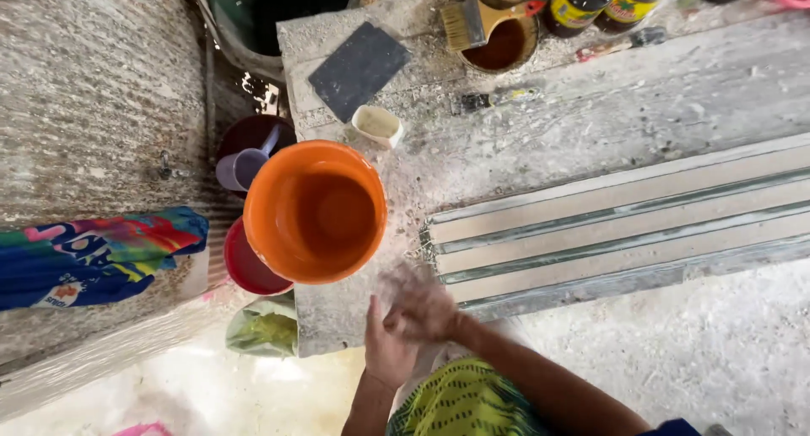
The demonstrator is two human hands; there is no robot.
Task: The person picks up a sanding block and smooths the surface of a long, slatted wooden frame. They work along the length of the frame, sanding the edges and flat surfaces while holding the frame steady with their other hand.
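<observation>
- Dusty grey surface (pixel 591 115), spread across the top and right, white powder all over.
- Long ribbed boards (pixel 616 225) lying flat on the surface, pale strips with dark grooves between, running off to the right.
- Bright sack (pixel 93 254) at the left, blue with red, yellow and green, lying on a rough grey slab.
- Orange bucket (pixel 314 212) standing upright near the surface's left edge, open on top, just left of the boards.
- Red bowl (pixel 246 265) tucked under the bucket's left side, partly hidden.
- Dark red tub (pixel 253 136) above it, with a purple scoop (pixel 243 166) inside.
- Dark flat pad (pixel 359 69) lying on the surface above the bucket.
- Round tin (pixel 504 43) of brown liquid near the top, with a brush (pixel 477 21) resting across it.
- Two dark bottles (pixel 601 1) with yellow labels at the top edge, just right of the tin.
- Green bag (pixel 266 328) below the bucket, off the surface's edge.
- Small white cup (pixel 377 125) just above the bucket's rim.
- Left hand (pixel 386 347) flat, fingers straight, pressed against the right one, just below the bucket.
- Right hand (pixel 422 305) blurry, laid over the left, palm to palm, holding nothing, at the surface's near edge.
</observation>
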